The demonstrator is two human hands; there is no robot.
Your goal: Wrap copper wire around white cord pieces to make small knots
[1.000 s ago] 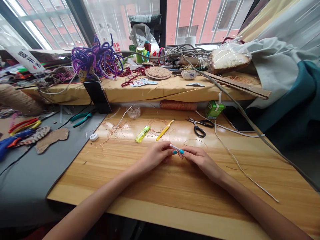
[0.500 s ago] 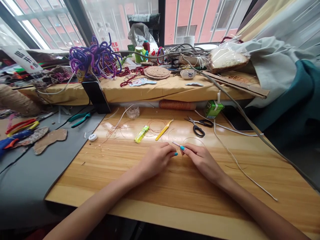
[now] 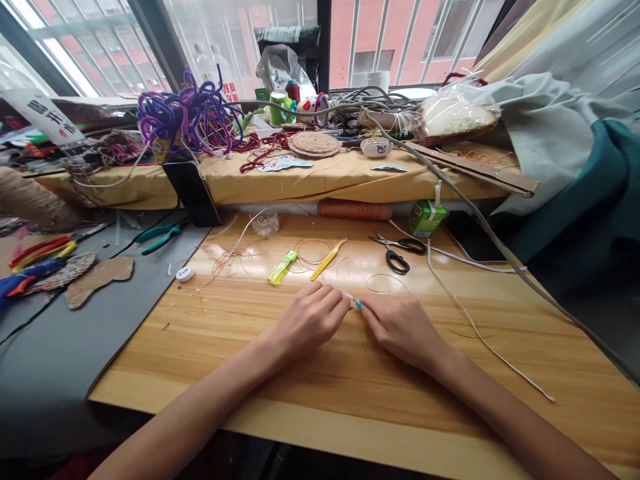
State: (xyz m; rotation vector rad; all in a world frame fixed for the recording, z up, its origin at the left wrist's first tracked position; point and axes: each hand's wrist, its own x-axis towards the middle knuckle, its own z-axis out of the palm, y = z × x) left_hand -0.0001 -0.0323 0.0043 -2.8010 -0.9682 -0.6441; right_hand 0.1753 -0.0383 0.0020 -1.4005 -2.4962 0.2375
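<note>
Over the middle of the wooden table, my left hand is closed, its fingers curled and pinched together. My right hand faces it, thumb and fingers pressed together too. A short, thin, pale strip shows between the two sets of fingertips; most of it is hidden, and its exact kind is unclear. Just beyond my left hand lie a yellow-green lighter and yellow tweezers. Black-handled scissors rest open beyond my right hand, with a thin loop of copper-coloured thread nearer to it.
A white cord runs along the right. A green carton, a clear tub and a copper-coloured spool stand at the back. Teal pliers lie on the grey mat. A phone leans on the cluttered shelf.
My hands have drawn closer together. The right hand has turned palm down, and the pale strip, which stuck out beyond its thumb, now shows only between the fingertips.
</note>
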